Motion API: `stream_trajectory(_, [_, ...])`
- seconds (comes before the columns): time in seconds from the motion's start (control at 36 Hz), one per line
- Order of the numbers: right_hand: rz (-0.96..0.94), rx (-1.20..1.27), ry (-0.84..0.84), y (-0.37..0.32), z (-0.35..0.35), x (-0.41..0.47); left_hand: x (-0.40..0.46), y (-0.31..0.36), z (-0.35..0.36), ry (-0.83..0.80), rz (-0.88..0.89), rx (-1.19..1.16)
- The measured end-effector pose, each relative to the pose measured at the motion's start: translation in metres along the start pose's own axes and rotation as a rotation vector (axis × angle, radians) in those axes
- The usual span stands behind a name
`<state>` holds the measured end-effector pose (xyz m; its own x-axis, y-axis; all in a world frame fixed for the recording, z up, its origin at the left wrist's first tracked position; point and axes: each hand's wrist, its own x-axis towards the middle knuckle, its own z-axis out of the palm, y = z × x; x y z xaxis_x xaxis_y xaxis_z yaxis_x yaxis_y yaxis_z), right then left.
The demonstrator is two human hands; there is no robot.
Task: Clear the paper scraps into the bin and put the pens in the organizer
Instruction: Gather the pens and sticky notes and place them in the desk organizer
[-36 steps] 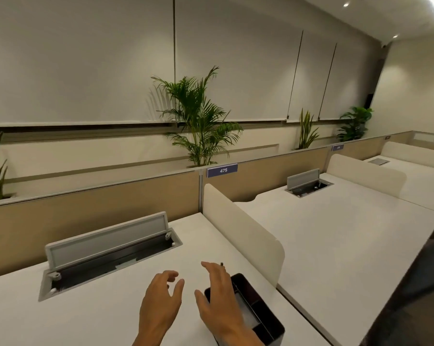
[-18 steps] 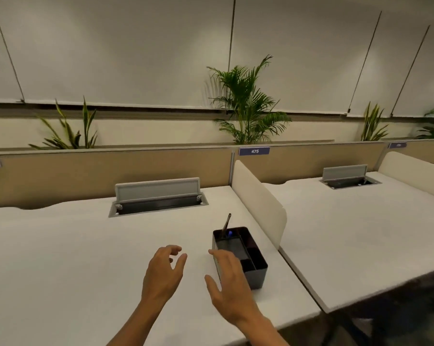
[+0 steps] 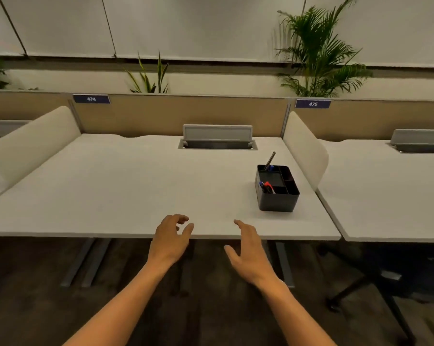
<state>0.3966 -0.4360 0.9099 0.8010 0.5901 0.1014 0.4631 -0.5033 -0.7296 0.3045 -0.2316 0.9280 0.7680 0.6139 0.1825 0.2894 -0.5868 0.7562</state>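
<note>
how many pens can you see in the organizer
3 that I can tell: a dark pen standing in the back-left compartment of the organizer, and a red-capped pen and blue-capped pen front-left. More may be hidden.

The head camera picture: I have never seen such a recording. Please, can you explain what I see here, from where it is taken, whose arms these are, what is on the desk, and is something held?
There is no machine here. A person wears one wide-angle camera on the head, looking forward and down, so the two bare arms coming from the bottom edge are the person's own. The left hand and the right hand hang over the near edge of the white desk, fingers loosely spread. Neither holds anything.

On the desk, toward the right, stands a black organizer with several compartments. A dark pen sticks up from its far corner, and pens with red and blue caps lie in a near compartment. At the back of the desk is a cable box with its grey lid raised. No paper scraps or bin are visible.
</note>
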Motion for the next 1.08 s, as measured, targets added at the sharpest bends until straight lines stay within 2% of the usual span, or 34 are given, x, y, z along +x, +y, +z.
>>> stream_trajectory(0.19, [0.033,0.001,-0.065,-0.017,0.048,-0.048,-0.046,-0.048,-0.048,-0.004,-0.007,0.053])
stream_trajectory(0.61, [0.262,-0.011,-0.085,-0.077,0.169,-0.134,-0.118,-0.162,-0.131,-0.124,-0.063,0.012])
stream_trajectory(0.83, [0.306,-0.055,-0.175,-0.072,0.182,-0.165,-0.148,-0.189,-0.119,-0.204,-0.106,0.011])
stream_trajectory(1.08, [0.297,-0.094,-0.394,-0.01,0.188,-0.182,-0.194,-0.203,-0.054,-0.235,-0.274,0.027])
